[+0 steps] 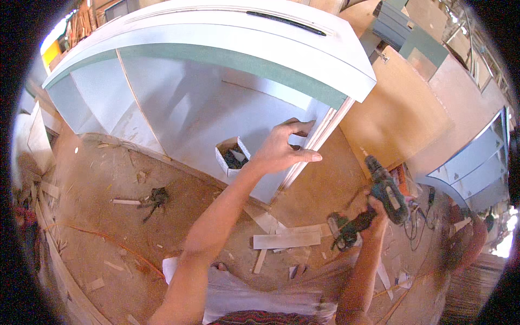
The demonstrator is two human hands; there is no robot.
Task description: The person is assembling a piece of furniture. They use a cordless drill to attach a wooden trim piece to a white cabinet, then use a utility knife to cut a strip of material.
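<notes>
A large white cabinet carcass (303,46) with a green inner edge and pale blue panels lies before me. My left hand (279,149) grips the layered edge of its right side panel (323,130), thumb on the outer face and fingers reaching inside. In my right hand (377,214) is a dark green cordless drill (389,192), held by its handle, its bit pointing up and left, apart from the cabinet. Just left of my left wrist, a small open white box (221,157) with dark small pieces in it rests on the cabinet's lower panel.
A dark pen-like stick (287,23) lies on the cabinet top. Wood offcuts (287,240) litter the brown floor by my feet, with a dark tangled clump (156,201) further left. A tan board (398,103) leans at right, near a blue panelled piece (476,162) and black cables (417,222).
</notes>
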